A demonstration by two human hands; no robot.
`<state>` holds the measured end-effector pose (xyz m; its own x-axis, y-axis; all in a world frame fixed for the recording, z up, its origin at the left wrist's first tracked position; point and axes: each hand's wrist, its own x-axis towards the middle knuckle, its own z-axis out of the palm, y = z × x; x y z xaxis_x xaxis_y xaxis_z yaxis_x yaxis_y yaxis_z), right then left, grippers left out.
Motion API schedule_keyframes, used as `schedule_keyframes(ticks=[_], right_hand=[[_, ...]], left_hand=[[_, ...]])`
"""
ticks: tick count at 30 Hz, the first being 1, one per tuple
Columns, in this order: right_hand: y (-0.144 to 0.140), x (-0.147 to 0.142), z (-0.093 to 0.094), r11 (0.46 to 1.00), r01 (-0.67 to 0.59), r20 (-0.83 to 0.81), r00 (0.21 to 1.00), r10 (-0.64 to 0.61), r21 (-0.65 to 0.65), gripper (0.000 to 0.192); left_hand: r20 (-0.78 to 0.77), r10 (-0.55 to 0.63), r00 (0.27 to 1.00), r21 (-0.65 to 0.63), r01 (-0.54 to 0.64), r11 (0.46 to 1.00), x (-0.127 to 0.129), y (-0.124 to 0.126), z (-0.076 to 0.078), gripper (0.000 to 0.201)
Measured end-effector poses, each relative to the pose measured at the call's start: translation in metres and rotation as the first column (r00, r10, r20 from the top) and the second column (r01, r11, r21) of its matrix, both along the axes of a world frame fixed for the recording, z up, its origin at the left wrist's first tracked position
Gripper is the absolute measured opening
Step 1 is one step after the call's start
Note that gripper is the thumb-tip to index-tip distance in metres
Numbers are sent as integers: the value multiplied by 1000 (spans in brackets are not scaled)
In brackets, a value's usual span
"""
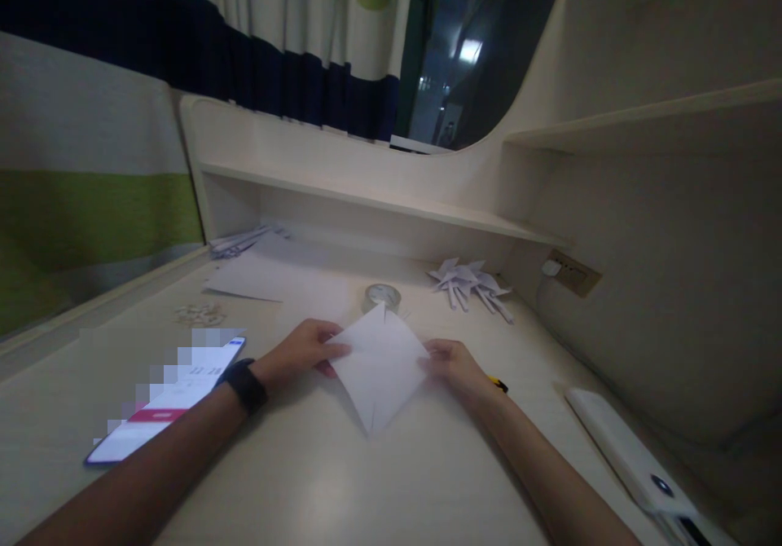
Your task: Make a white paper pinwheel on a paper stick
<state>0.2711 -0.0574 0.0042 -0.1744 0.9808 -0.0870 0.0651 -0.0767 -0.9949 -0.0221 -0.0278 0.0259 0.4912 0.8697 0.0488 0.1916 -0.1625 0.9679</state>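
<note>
A square sheet of white paper (380,367) is held up over the desk, turned so that one corner points toward me. Short slits run inward from its top and bottom corners. My left hand (311,346) pinches the left corner, thumb on top; a dark watch band circles that wrist. At the right corner, my right hand (455,367) grips the sheet between thumb and fingers. Just behind the top corner lies a roll of clear tape (383,295). A yellow and black tool (498,383) shows partly from behind my right wrist, its kind unclear.
Folded paper pinwheels (465,279) are piled at the back right. Paper sheets (260,269) and rolled paper sticks (244,240) lie at the back left, near small pale pieces (200,314). A lit phone (177,403) rests left, a long white device (629,448) right.
</note>
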Motion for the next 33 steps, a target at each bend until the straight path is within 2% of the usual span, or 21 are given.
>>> schedule_keyframes(ticks=[5,10,13,17,19,22,25,28,31,33], right_hand=[[1,1,0,1000,13,-54,998,-14,-10,39],[-1,6,5,999,-42,-67,997,43,12,42],[-1,10,7,998,-58,-18,998,58,4,33],[-2,11,8,996,-88,61,994,88,11,20],[-4,9,9,990,-138,117,984,136,13,20],[-7,3,11,978,-208,185,962,202,12,24],[-9,-2,13,971,-241,250,939,235,-5,29],[-9,-5,12,976,-220,297,932,207,10,31],[-9,-7,9,976,-214,316,929,194,28,31],[-10,-9,7,973,-230,323,923,208,32,31]], left_hand=[[-22,25,999,-1,-25,1000,-1,-2,5,28],[18,-123,992,-87,124,988,-3,-4,5,29],[30,-139,990,-105,142,984,-6,-2,3,28],[-37,-142,989,-56,140,989,-11,3,2,25],[-102,-169,980,9,171,985,-13,6,2,25],[-208,-174,963,217,219,951,-14,5,2,39],[-357,-146,923,414,296,860,-11,-4,7,57],[-514,-19,858,526,332,783,-6,-17,15,67],[-528,99,844,624,306,719,-2,-26,21,70],[-471,90,877,660,284,695,2,-29,21,66]])
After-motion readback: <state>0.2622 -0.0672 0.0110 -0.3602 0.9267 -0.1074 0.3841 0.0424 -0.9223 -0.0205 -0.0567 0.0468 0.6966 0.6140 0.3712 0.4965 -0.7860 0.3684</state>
